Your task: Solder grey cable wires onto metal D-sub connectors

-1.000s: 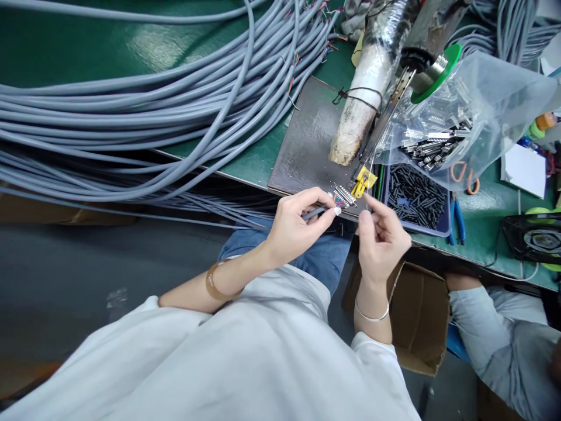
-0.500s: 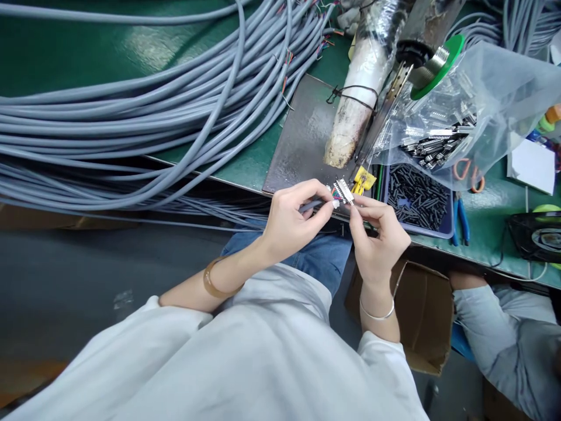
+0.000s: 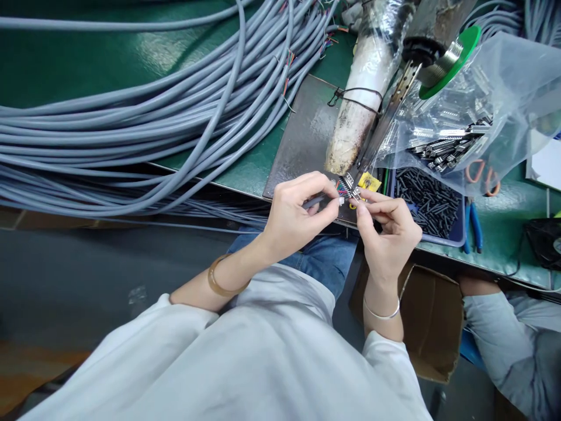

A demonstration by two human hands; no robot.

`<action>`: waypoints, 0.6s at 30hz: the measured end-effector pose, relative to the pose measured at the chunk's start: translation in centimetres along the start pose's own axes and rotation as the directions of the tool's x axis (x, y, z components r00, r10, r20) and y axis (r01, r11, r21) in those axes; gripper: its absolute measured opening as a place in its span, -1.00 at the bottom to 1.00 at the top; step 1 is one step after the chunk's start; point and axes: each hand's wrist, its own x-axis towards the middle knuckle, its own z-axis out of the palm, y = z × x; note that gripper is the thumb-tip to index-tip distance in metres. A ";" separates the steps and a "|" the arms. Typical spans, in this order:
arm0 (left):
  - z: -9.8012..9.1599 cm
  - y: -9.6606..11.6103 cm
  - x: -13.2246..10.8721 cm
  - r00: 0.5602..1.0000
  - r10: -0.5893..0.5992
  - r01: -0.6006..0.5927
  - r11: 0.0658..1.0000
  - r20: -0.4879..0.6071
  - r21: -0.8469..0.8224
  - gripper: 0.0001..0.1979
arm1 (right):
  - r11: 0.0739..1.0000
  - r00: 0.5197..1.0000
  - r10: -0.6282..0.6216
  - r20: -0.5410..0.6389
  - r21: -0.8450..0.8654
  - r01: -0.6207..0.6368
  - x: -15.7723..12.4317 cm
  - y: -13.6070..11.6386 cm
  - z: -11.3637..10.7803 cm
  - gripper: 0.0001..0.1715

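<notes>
My left hand (image 3: pixel 298 213) is closed in a pinch on the end of a grey cable (image 3: pixel 314 202), whose coloured wire ends fan out at its tip. My right hand (image 3: pixel 388 231) is closed too, pinching a small metal connector (image 3: pixel 352 186) at those wire ends. Both hands meet at the front edge of a dark metal plate (image 3: pixel 307 137) on the green bench. A yellow clip (image 3: pixel 369 182) sits just behind the connector, under a long metal holder that slants down from the upper right.
A thick bundle of grey cables (image 3: pixel 131 123) covers the bench's left. A clear bag of metal connectors (image 3: pixel 456 128), a blue tray of black sleeves (image 3: pixel 427 204), blue-handled pliers (image 3: pixel 475 225) and a wrapped white tube (image 3: pixel 359 99) lie right. Another person's sleeve (image 3: pixel 504 333) shows lower right.
My right hand moved left from open air to the cable tip and closed on the connector. The connector and cable tip rose slightly toward the yellow clip.
</notes>
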 end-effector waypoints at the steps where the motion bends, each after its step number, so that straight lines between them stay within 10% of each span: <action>1: 0.0 0.1 0.0 1.000 -0.010 0.010 1.000 -0.004 -0.008 -0.91 | 1.000 1.000 0.003 -0.002 0.008 -0.003 0.1 0.0 0.0 -0.92; 18: 0.1 0.2 0.1 0.994 -0.105 0.105 0.993 0.011 -0.050 -0.91 | 0.999 0.999 0.038 0.006 0.026 -0.038 0.3 -0.4 -0.1 -0.92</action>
